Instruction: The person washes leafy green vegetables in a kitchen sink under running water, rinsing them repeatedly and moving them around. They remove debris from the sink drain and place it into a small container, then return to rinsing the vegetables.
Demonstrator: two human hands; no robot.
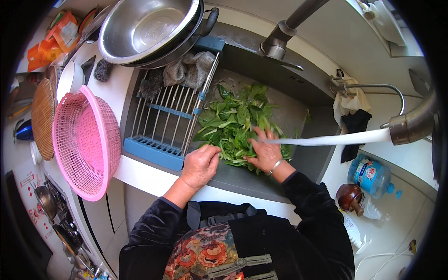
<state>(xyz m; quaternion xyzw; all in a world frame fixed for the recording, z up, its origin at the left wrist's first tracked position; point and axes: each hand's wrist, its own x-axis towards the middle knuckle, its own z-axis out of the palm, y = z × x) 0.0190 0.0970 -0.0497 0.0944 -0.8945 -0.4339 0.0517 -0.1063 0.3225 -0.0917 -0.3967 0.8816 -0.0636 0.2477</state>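
A heap of leafy greens point(241, 119) lies in the water of a dark grey sink point(224, 182). My right hand point(266, 150), with a bracelet at the wrist, rests on the right side of the heap, fingers spread. A stream of water point(329, 140) runs from the faucet spout point(409, 127) towards that hand and the greens. At the heap's lower left edge, by the sink's front rim, my left hand point(202, 164) has its fingers curled. Whether it pinches a leaf or stem is hidden.
Left of the greens, a blue-ended metal drying rack point(154, 154) spans the sink, holding a grey mesh cloth point(190, 70). Steel basins point(150, 28) overhang its back end. A pink plastic basket point(112, 122) stands on the left counter; a water bottle point(371, 176) sits at right.
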